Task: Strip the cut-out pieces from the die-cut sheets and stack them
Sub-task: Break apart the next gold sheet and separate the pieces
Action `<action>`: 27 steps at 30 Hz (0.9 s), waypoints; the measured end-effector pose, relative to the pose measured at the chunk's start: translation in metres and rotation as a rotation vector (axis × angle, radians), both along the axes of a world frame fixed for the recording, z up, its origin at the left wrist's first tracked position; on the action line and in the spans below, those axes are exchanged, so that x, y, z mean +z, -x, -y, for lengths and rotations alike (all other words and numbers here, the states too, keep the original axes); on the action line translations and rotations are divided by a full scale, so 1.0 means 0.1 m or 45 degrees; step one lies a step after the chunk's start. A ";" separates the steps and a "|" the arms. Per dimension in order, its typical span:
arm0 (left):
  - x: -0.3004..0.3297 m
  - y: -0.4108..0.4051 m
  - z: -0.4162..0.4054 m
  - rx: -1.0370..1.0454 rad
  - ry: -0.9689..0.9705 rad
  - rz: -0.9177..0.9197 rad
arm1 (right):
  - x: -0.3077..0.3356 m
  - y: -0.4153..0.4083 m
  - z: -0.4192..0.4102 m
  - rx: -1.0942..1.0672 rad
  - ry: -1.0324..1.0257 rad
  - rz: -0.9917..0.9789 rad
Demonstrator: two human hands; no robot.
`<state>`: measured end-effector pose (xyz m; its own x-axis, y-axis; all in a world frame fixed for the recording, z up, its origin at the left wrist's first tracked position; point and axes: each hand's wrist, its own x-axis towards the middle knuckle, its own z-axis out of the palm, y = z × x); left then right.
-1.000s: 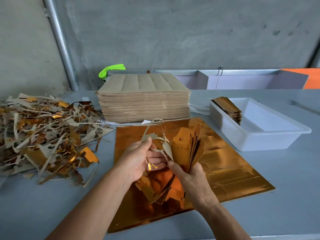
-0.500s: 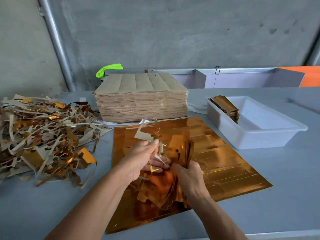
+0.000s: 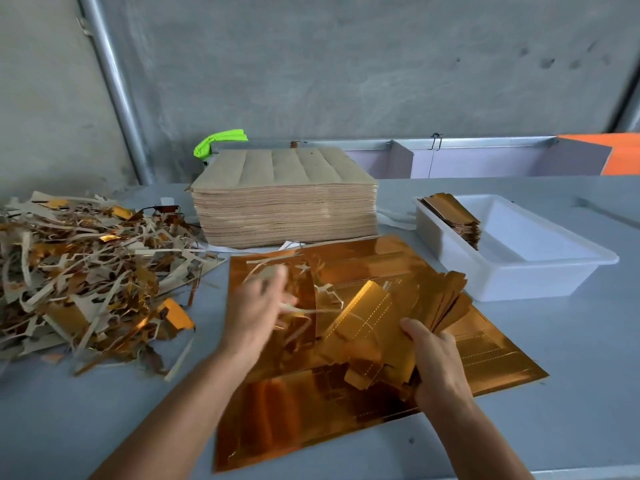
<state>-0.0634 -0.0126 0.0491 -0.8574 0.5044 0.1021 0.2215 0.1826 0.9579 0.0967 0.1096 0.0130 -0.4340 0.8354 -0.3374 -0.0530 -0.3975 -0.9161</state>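
Forearms reach in from the bottom of the frame over a grey surface (image 3: 69, 427). At lower centre lies a gold foil die-cut sheet (image 3: 304, 420), flat and shiny, with perforated outlines showing along its right side. The right hand (image 3: 437, 365), at lower right, grips a fanned bundle of gold cut-out pieces (image 3: 440, 306), thumb over the front and fingers curled behind, held above the sheet. The left hand (image 3: 254, 313), at centre, is motion-blurred; it appears to hold thin waste strips (image 3: 304, 310) that trail toward the bundle, though the exact grip cannot be made out. More loose gold pieces (image 3: 360, 372) lie on the sheet between the two hands.

At the left edge of the frame sits a large heap of scrap trimmings (image 3: 86, 271), grey card and gold foil mixed. At the right stands a white plastic tub (image 3: 540, 278), with a stack of finished pieces (image 3: 453, 216) leaning inside its left end. Behind the sheet, at centre, rises a tall pile of unprocessed sheets (image 3: 284, 202), brown backs upward. Behind that pile shows a neon green cloth (image 3: 218, 142), then a concrete wall (image 3: 346, 64) with a metal pipe (image 3: 110, 84) at upper left.
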 end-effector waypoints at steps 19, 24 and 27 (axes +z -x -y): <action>-0.10 0.27 0.22 -0.088 0.182 -0.045 | 0.01 -0.20 -0.07 -0.016 -0.175 -0.089; -0.19 0.16 0.18 -0.271 0.304 0.006 | -0.06 -0.04 0.06 0.100 -0.210 0.026; -0.18 0.03 0.10 -0.324 0.355 -0.012 | -0.06 0.08 0.13 0.136 -0.236 0.070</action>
<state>-0.0660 -0.0226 0.0308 -0.7007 0.7108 -0.0619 0.3018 0.3739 0.8770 0.0891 0.0970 0.0073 -0.5087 0.8355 -0.2079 0.0328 -0.2225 -0.9744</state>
